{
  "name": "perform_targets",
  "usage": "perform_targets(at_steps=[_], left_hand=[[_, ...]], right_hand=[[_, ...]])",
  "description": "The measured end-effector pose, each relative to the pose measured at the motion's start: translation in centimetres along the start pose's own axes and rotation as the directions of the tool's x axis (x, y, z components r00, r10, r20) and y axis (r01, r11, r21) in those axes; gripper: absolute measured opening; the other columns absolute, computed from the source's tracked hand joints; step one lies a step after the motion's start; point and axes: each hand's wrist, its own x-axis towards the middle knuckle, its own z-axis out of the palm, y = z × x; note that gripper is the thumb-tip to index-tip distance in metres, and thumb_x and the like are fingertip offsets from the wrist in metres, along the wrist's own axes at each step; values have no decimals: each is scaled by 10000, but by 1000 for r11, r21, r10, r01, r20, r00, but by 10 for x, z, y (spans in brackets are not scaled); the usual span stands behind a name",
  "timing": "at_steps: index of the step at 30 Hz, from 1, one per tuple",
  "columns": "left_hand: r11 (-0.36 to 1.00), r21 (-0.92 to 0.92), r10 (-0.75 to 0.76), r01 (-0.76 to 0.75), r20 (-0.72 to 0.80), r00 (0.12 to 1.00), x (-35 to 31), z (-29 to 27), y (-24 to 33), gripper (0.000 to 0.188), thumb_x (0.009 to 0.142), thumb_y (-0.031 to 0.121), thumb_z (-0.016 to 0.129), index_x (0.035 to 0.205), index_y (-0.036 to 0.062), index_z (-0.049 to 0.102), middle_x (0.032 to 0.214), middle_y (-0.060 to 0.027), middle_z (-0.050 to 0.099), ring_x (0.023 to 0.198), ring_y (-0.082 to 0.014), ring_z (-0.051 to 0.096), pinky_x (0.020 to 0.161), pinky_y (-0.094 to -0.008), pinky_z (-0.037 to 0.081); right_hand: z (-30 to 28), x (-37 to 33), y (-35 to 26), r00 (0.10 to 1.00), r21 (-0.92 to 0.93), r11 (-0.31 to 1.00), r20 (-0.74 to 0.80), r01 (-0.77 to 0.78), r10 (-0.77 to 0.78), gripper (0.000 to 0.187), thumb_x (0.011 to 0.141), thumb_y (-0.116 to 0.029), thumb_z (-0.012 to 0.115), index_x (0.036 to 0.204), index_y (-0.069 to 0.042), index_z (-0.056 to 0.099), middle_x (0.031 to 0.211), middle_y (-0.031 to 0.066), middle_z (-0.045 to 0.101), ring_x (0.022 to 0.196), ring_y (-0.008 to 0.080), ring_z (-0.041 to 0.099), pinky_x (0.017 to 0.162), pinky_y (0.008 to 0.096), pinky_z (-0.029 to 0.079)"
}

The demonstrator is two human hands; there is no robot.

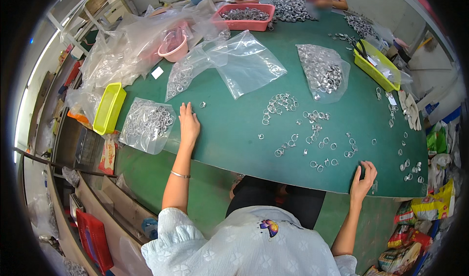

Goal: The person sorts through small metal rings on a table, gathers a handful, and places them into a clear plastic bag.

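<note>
I see left hand (pixel 189 122) palm down, fingers extended, left of centre, between bag (pixel 147 125) and lone ring (pixel 202 104) | right hand (pixel 363 176) half-curled, lower right, can't tell if pinching | I judge partway: rings bagged at left and upper right; loose rings (pixel 281 102) remain scattered centre to lower right

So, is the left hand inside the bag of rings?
No, the left hand is out on the green table, just right of the clear bag of rings.
</note>
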Motion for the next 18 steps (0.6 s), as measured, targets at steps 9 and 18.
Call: perform_targets(at_steps=[9,18], left_hand=[[988,-83,149,-132,234,961,-63,-1,72,424,837,-68,365,1255,-135,359,1323,-316,363,1273,-426,321,1088,-433,241],[849,-454,462,-272,388,797,-117,17,199,605,728,-146,367,1323,-123,261,1381,-310,268,1321,-429,231,1107,-469,170]], right_hand=[[-1,7,-7,996,89,996,84,4,-12,211,793,-29,600,1001,9,590,1086,143,537,1042,306,492,908,373,386],[18,24,-22,968,115,993,246,30,-58,434,840,-143,596,1228,9,474,1308,183,420,1223,356,383,1009,407,325]])
